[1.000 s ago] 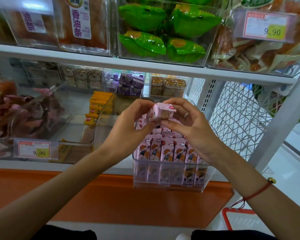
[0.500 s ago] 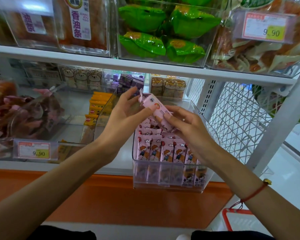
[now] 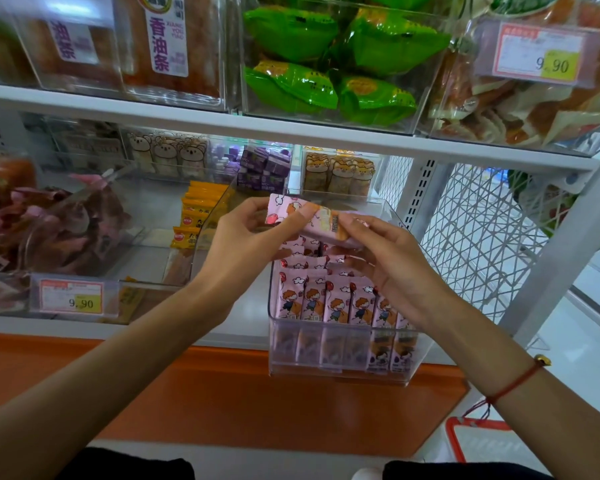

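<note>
A pink snack packet [image 3: 305,218] with a cartoon print lies sideways in the air above a clear plastic bin [image 3: 340,372]. My left hand [image 3: 243,244] pinches its left end and my right hand [image 3: 385,261] pinches its right end. The bin sticks out from the lower shelf and holds several upright pink packets [image 3: 336,301] of the same kind in rows. My hands hide the back rows.
Clear bins of green packets [image 3: 326,60], brown snacks [image 3: 167,46] and yellow packets [image 3: 194,216] fill the white shelves [image 3: 187,116]. A price tag [image 3: 71,301] reads 9.90. A white wire mesh panel [image 3: 471,230] stands right. A red basket [image 3: 465,438] sits low right.
The packet has turned from end-on to lying sideways, and both hands have shifted out to pinch its two ends.
</note>
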